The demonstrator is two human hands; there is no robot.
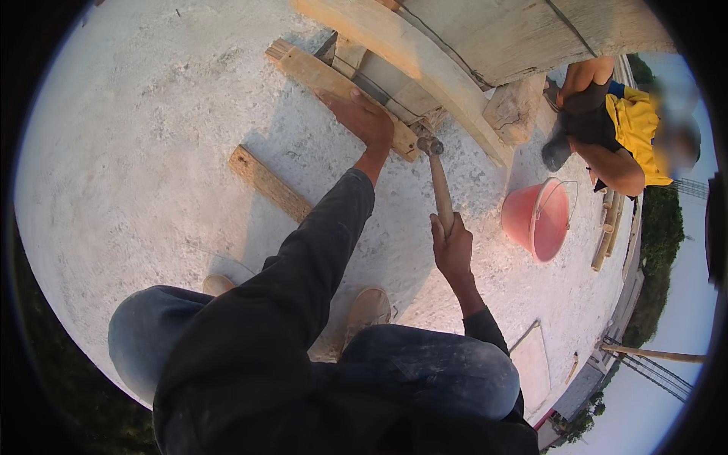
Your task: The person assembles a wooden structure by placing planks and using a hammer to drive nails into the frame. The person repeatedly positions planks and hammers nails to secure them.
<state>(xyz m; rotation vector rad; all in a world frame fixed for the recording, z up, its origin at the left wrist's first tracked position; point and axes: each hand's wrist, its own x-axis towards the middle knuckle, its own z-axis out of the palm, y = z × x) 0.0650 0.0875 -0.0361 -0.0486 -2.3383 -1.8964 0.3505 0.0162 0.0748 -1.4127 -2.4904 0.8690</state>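
Clock directions from the middle of the view. Left to right.

One denim-clad left knee point(155, 326) at 8 o'clock; shoes: 2, the left one point(218, 284) at 8, partly hidden. Loose wood strips: 1 point(265, 180), flat on the pale rough floor point(152, 152) at 10 o'clock, its lower end hidden by the left sleeve point(315, 250).

Hands at work: 2. Left hand point(360, 119) at 12 o'clock, on one wooden board point(297, 64) that runs from 11 to 1 beside the timber frame. Its fingers lie along the board, thumb apart; cannot tell whether they grip it. Right shoe point(368, 307) at 6.

Hammers: 1 point(440, 183), at 2 o'clock, head up by the board's right end; contact cannot be told. Curved beam: 1 point(402, 53), from 12 to 2, above the board. Right hand point(455, 246) at 3 o'clock, fingers closed round the hammer's handle.

Farther right: 1 red bucket point(523, 216) at 3, tilted; 1 flat pale panel point(533, 368) at 4; several poles point(607, 231) at 3, not countable; 1 co-worker point(629, 125) in yellow and dark clothing at 2.
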